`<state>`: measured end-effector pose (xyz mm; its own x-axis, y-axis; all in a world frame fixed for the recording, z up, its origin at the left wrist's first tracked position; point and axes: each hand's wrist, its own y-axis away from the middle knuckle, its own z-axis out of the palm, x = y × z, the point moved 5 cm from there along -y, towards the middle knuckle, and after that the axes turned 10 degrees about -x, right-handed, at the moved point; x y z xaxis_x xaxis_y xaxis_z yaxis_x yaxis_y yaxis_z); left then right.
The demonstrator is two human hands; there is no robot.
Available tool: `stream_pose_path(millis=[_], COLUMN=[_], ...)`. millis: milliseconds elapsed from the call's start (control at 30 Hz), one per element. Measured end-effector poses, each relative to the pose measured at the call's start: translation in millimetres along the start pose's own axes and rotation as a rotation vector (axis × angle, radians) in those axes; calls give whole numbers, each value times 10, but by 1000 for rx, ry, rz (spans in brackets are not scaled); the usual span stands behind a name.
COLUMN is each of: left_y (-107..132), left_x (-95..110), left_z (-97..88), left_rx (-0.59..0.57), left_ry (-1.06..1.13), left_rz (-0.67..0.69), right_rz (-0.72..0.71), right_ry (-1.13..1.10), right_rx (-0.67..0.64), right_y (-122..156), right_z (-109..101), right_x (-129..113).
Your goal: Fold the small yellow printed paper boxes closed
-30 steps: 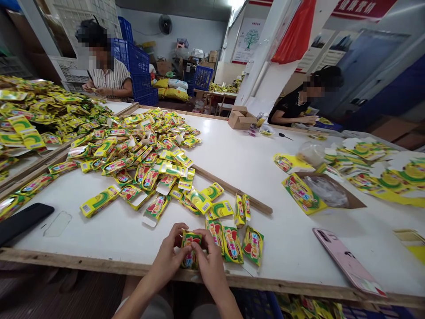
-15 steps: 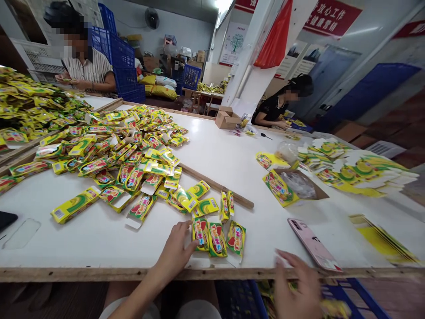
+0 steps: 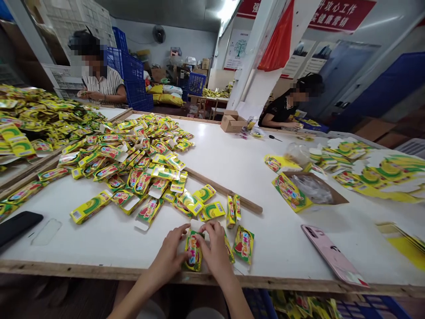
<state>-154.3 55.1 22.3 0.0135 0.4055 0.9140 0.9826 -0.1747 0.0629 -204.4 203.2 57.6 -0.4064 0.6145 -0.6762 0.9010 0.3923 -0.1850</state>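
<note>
My left hand (image 3: 171, 254) and my right hand (image 3: 214, 250) meet at the near edge of the white table (image 3: 252, 168). Both pinch one small yellow packet (image 3: 193, 250) with a red picture, held upright between the fingers. Just right of my right hand lie two more such packets (image 3: 244, 243), partly hidden by that hand. Beyond them stand two packets on edge (image 3: 233, 207). A big heap of yellow-green folded boxes and packets (image 3: 133, 155) spreads over the left half of the table.
A pink phone (image 3: 332, 254) lies near the edge at right, a black phone (image 3: 18, 226) at left. A wooden strip (image 3: 226, 190) crosses the middle. Flat printed cards (image 3: 372, 166) pile at right. Two people sit at the far side, one on the left (image 3: 99, 79), one on the right (image 3: 292, 104).
My right hand has come back up from below the table edge and joined the left. Both now hold one packet in front of the row.
</note>
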Motion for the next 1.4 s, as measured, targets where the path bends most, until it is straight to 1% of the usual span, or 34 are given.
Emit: stream_pose_path(millis=[67, 100, 200, 233, 300, 433, 533, 567, 633, 700, 733, 800, 867, 967, 1067, 1233, 1300, 1400], left_y=[76, 104, 153, 160, 166, 161, 154, 153, 152, 153, 154, 163, 179, 202, 195, 130, 114, 126], left_x=[6, 8, 24, 30, 36, 32, 30, 35, 53, 73, 81, 105, 139, 173, 154, 93, 77, 42], left_z=[-34, -52, -132, -165, -230, -324, -345, -350, -356, -352, -349, -350, -363, -392, -398, -395, -395, -381], left_rx=[-7, -5, 31, 45, 69, 81, 83, 98, 133, 154, 156, 161, 170, 204, 225, 264, 269, 251], left_ry=[164, 208, 222, 220, 220, 208, 204, 197, 205, 262, 293, 303, 246, 197, 228, 272, 282, 326], left_rz=[36, 39, 66, 80, 95, 85, 86, 96, 129, 164, 174, 190, 204, 214, 166, 47, 32, 45], right_rz=[-46, -54, -34, -23, -8, -49, -77, -80, -67, -42, -37, -65, -115, -135, -92, 34, 49, 40], right_ry=[-160, -233, -426, -472, -527, -514, -460, -453, -481, -546, -565, -549, -494, -460, -447, -445, -477, -520], right_rx=[38, 60, 115, 105, 43, -95, -153, -146, -82, -17, -5, -27, -63, -55, -32, -19, -35, -58], right_y=[82, 122, 218, 233, 236, 164, 100, 86, 76, 84, 90, 99, 109, 120, 106, 18, -5, 11], right_z=[35, 64, 180, 222, 284, 268, 250, 256, 277, 308, 323, 336, 321, 280, 281, 294, 294, 314], right_x=[-86, -104, -71, -51, -32, -110, -179, -187, -173, -141, -134, -165, -233, -317, -352, -349, -352, -342])
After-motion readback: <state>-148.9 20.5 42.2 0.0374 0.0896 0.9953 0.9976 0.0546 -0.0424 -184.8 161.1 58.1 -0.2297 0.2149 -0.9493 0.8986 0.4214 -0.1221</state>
